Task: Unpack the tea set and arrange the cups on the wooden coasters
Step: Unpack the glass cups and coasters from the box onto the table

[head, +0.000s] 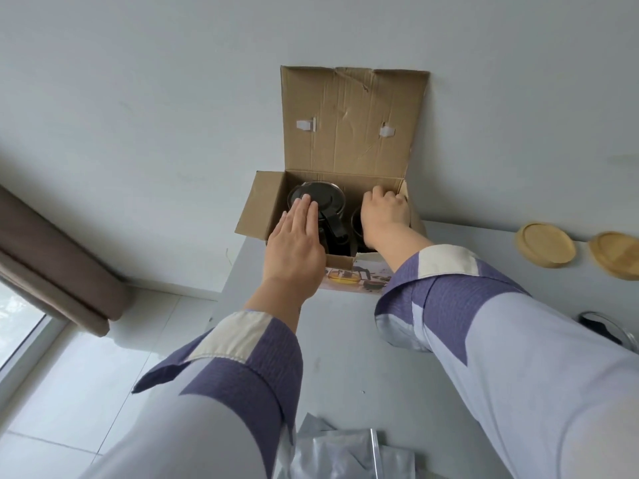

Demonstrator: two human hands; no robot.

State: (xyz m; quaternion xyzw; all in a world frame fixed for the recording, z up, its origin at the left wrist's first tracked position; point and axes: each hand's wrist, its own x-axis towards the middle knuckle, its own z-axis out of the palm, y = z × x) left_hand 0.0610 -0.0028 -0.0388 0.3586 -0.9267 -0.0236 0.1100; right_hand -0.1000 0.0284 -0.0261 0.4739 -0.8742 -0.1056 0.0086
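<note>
Open box (349, 140) upper centre on table (345, 340). Left hand (294, 247) flat, grip apart, steadying teapot (320, 202); right hand (383, 212) curled inside, grip unclear. Coasters (545, 244) far right, bare.

An open cardboard box (313, 262) is set at the table's (332, 357) far edge, against the wall. A teapot (320, 205) is seated in its left half. Two wooden coasters (545, 244) (617, 254) are placed side by side, right of the box. Plastic bags (339, 451) are laid at the near edge.
</note>
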